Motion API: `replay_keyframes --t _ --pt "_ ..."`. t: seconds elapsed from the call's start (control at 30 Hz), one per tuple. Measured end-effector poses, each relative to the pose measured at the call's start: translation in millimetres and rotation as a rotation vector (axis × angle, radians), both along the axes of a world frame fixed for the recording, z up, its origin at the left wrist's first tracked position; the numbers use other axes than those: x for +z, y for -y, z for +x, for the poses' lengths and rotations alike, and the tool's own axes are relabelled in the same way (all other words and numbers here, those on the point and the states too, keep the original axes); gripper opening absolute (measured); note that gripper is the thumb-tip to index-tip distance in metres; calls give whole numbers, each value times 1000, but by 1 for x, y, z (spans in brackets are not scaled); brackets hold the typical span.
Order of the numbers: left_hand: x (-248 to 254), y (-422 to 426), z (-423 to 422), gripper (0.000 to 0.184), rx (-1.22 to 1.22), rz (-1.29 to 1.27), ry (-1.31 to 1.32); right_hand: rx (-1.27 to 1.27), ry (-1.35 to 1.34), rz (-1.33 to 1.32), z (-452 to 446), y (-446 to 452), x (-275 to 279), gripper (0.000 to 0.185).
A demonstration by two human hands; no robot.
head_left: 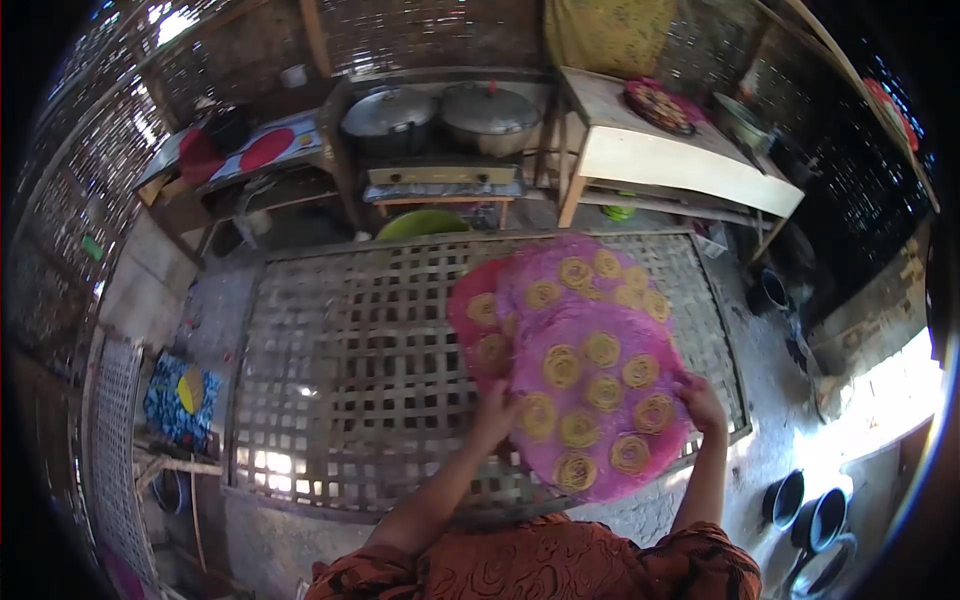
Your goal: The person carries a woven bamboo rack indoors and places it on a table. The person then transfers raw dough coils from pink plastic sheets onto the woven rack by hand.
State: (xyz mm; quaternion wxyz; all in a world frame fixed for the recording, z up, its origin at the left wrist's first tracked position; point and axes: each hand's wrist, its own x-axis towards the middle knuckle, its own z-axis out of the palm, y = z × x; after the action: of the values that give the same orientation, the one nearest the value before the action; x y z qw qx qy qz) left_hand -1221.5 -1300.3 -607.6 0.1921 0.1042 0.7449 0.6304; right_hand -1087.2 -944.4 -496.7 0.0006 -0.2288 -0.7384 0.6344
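Note:
My left hand grips the left edge of a round pink tray, with its fingers partly hidden by the rim. On the opposite edge, my right hand is closed around the rim. Several yellow coiled spirals, like noodle nests, lie on the tray, which seems lined with thin plastic. Just beyond it, partly covered, is another pink tray with similar coils. A redder tray with coils shows at the left. All are over a woven bamboo rack.
Two lidded pots stand on a stove at the back. A table at the back right bears a tray of food. Red round pieces lie on the left table. Dark buckets stand on the floor at lower right.

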Motion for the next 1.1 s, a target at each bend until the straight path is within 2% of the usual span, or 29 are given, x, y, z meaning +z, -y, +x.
replay_keyframes --t 0.03,0.1,0.13,0.17,0.23,0.3,0.33,0.43,0.5,0.53,0.63,0.67,0.73,0.77,0.8,0.87,0.97,1.0,1.1 --pt "16 0 3 28 -41 48 -82 11 32 104 -3 11 19 31" --pt "56 7 11 25 -33 126 -130 44 -63 117 -12 50 62 29" --pt "59 15 13 25 0 126 -139 39 43 222 -16 70 86 29" --pt "63 26 15 24 3 110 -127 136 -38 292 -20 97 111 28" --pt "69 66 19 23 49 96 -125 214 -157 192 -23 143 141 29" --pt "83 123 30 21 65 296 -78 259 -161 231 -24 188 162 30" --pt "117 165 46 32 113 463 -32 299 -197 299 -26 204 156 32" --pt "109 283 86 27 327 335 -164 396 -241 389 -32 304 151 35" --pt "94 371 115 25 429 302 -147 565 -263 81 -47 390 144 35" --pt "103 401 132 24 426 319 -107 482 -257 104 -54 407 139 36" --pt "114 532 191 22 692 222 -150 717 -235 75 -73 563 142 37" --pt "123 574 216 20 769 170 -147 821 -239 100 -89 606 125 37" --pt "123 646 261 19 912 124 -171 1024 -163 -106 -89 717 123 35" --pt "126 678 279 19 1007 89 -186 1101 -162 -99 -90 767 121 33" --pt "125 709 295 19 1032 83 -205 1175 -168 -92 -90 816 122 31" --pt "113 765 325 19 1226 277 -30 1286 -117 -169 -71 914 132 27" --pt "87 854 348 18 1403 140 -221 1448 -130 -129 -85 1044 107 24" --pt "85 880 354 19 1439 228 -251 1539 -130 -90 -90 1084 103 22" --pt "69 973 370 18 1581 205 -227 1687 -135 -84 -88 1216 95 21"
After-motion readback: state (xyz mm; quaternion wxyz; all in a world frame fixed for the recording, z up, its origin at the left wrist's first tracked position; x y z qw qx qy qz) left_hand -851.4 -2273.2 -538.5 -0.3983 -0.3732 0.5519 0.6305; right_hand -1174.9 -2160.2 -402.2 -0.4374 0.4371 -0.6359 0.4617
